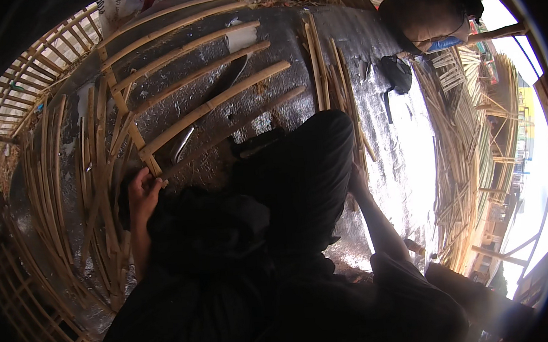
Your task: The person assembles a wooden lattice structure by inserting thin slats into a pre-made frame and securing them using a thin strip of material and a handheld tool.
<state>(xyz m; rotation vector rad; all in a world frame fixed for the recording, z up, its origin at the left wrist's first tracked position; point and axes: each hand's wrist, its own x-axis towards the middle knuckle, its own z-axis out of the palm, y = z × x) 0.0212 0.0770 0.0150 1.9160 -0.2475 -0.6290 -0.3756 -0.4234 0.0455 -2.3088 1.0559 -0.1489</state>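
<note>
My left hand [142,191] is closed, thumb and fingers pinching the near end of a bamboo crosspiece [132,129]. That crosspiece belongs to a comb-like bamboo frame, whose several slats [215,107] reach off to the right. The nearest slat [245,125] is darker and starts close to my fingertips. Beneath the slats, a curved shiny metal piece [183,143] shows in part. My right hand [355,179] is down beside my raised knee, nearest to some long bamboo strips [353,105]. The knee and shadow hide its fingers, so whether it holds anything is unclear.
Loose bamboo strips [50,174] lie on the left, with a latticed panel [44,63] behind. A dark, shiny sheet [286,33] covers the ground. At the far right a person [425,14] bends over near a black bag [397,75]. Bamboo piles [459,139] line the right.
</note>
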